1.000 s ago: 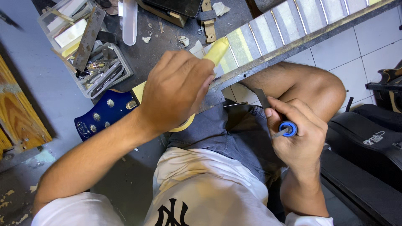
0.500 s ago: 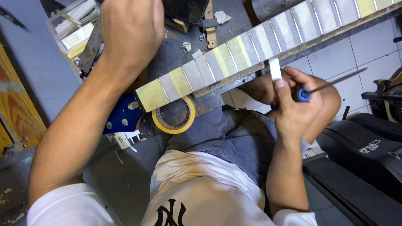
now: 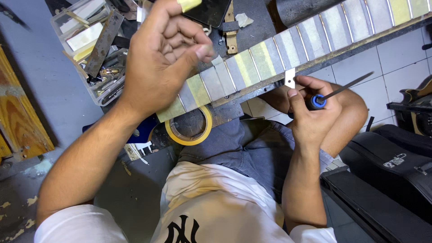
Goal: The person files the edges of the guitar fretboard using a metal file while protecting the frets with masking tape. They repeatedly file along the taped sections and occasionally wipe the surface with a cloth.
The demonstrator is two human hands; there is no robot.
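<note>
Most frets on the guitar neck (image 3: 288,54) already wear tape, as the left hand (image 3: 164,54) pinches a yellowish strip (image 3: 189,4) and the right hand (image 3: 312,112) grips a blue-handled tool (image 3: 333,95).

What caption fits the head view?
Seated person's left hand lifts above a taped guitar neck; right hand grips a blue-handled tool and small white strip.
</note>
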